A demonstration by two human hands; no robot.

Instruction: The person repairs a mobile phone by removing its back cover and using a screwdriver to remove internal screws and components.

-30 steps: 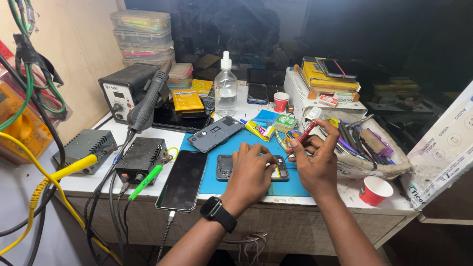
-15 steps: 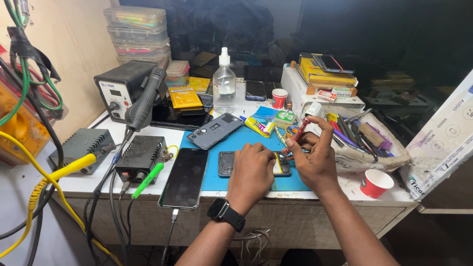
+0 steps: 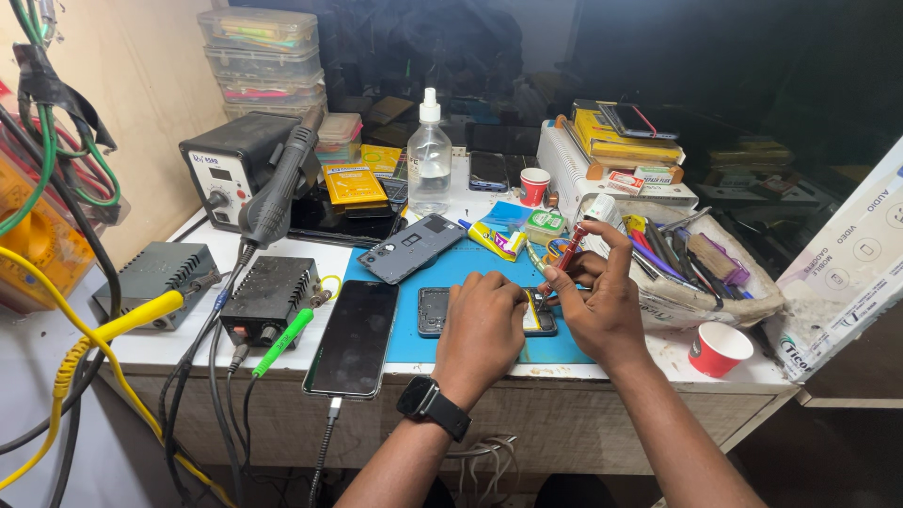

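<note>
An opened phone [image 3: 435,311] lies on the blue work mat [image 3: 470,268] at the desk's middle. My left hand [image 3: 484,325], with a black watch at the wrist, presses down on the phone's middle. My right hand [image 3: 602,301] grips a red-handled screwdriver [image 3: 566,258], tip down at the phone's right end. The grey back cover [image 3: 411,247] rests on the mat's upper left. A black phone [image 3: 355,337], screen up with a cable plugged in, lies left of the mat.
A hot-air station [image 3: 230,169] and two small black boxes [image 3: 273,296] stand at the left amid cables. A spray bottle [image 3: 429,160], a glue tube [image 3: 494,240], stacked plastic boxes [image 3: 263,56], a tool-filled tray [image 3: 691,268] and a red cup [image 3: 720,348] crowd the desk.
The view has shifted slightly. Both hands stay on the opened phone; my right hand's fingers have risen a little on the screwdriver.
</note>
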